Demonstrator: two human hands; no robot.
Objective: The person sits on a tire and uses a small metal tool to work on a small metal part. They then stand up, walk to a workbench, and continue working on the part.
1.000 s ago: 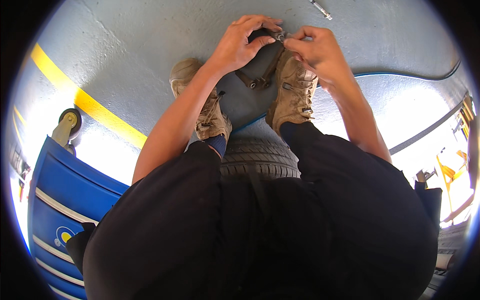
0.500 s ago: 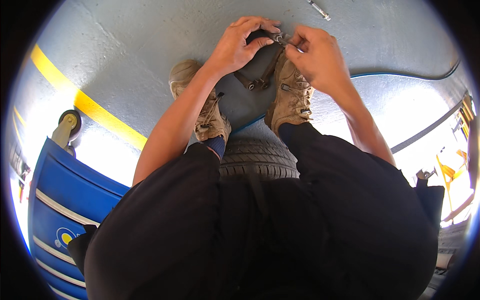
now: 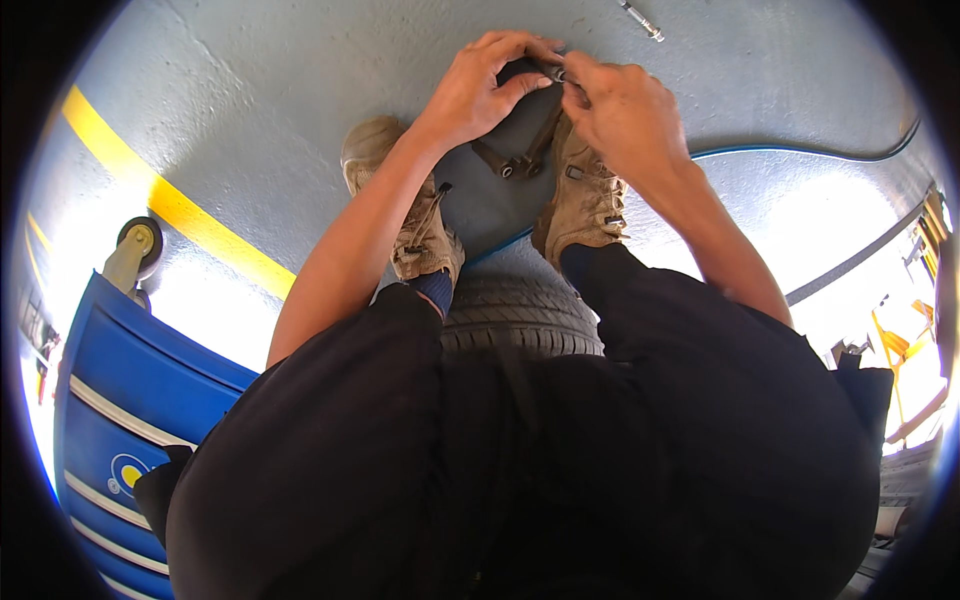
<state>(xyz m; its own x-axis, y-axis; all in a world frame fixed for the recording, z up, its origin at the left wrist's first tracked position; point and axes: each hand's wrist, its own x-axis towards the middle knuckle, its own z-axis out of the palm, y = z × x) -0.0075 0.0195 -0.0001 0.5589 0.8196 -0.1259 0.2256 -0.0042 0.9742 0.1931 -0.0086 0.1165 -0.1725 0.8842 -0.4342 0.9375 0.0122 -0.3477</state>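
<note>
My left hand (image 3: 478,92) is closed round a small dark metal part (image 3: 556,74) with a shiny ring, near the top centre of the view. My right hand (image 3: 628,122) has its fingers closed on the same part from the right, hiding much of it. Beneath them, dark metal pieces (image 3: 507,168) with a round opening lie on the grey floor (image 3: 240,80) between my two brown shoes (image 3: 582,200). A silver slim tool (image 3: 645,22) lies beyond my right hand.
A tire (image 3: 515,310) is between my legs. A blue hose (image 3: 820,152) runs across the floor to the right. A blue wheeled tool cabinet (image 3: 140,380) stands at the left beside a yellow floor line (image 3: 200,225). Yellow-orange equipment (image 3: 895,340) is at the far right.
My right hand has rotated over the metal part, its back now more upward and its fingers covering more of it. My left hand stays about where it was.
</note>
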